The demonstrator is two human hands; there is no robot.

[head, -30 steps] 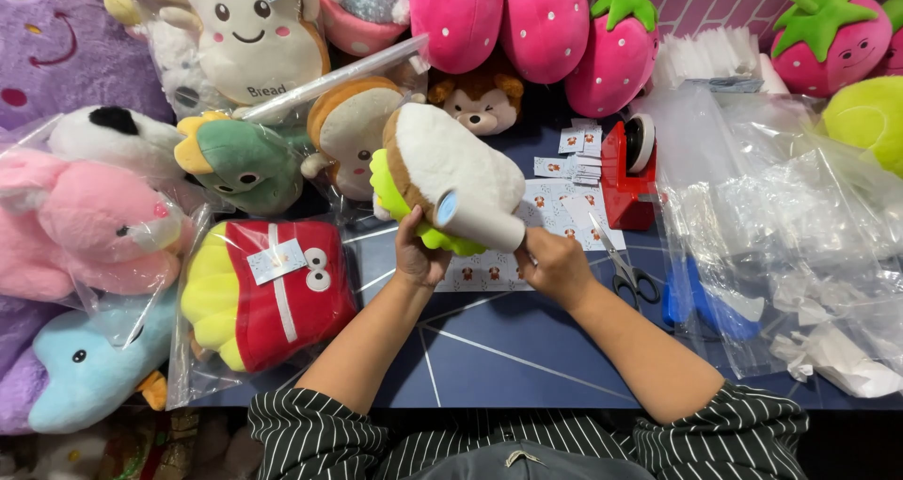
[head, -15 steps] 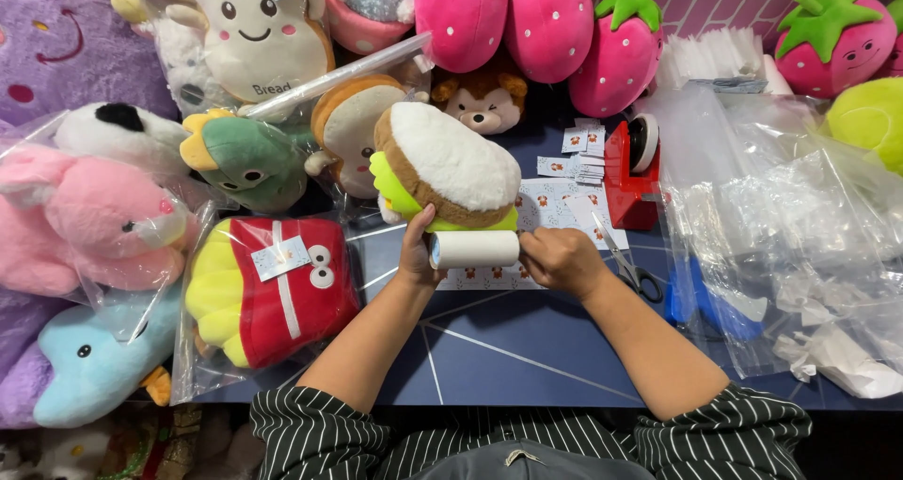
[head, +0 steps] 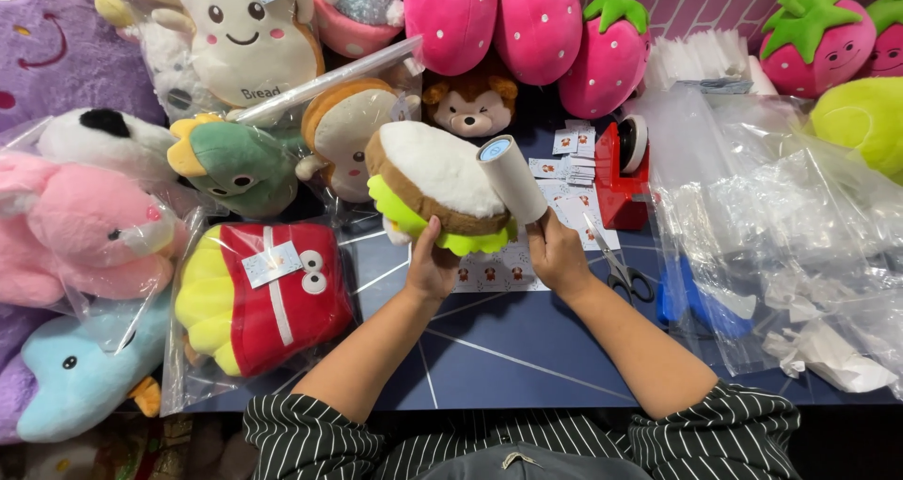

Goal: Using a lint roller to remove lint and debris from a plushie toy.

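My left hand (head: 431, 266) grips the underside of a burger-shaped plush toy (head: 435, 187) with a white top, brown bun and bright green frill, held tilted above the dark blue table (head: 527, 339). In my right hand (head: 557, 252) is a white lint roller (head: 513, 177), its roll pressed against the right side of the plush. A sheet of small stickers (head: 489, 273) lies on the table just under both hands.
Bagged plush toys crowd the left: a red fries plush (head: 268, 297), green dinosaur (head: 235, 165), pink toy (head: 80, 226), blue dolphin (head: 71, 377). Strawberry plushes (head: 536, 19) line the back. A red tape dispenser (head: 621, 174), scissors (head: 621, 273) and clear plastic bags (head: 781, 217) sit right.
The lint roller has swung from lying across below the plush to standing up along its right side. The plush has turned slightly in my left hand.
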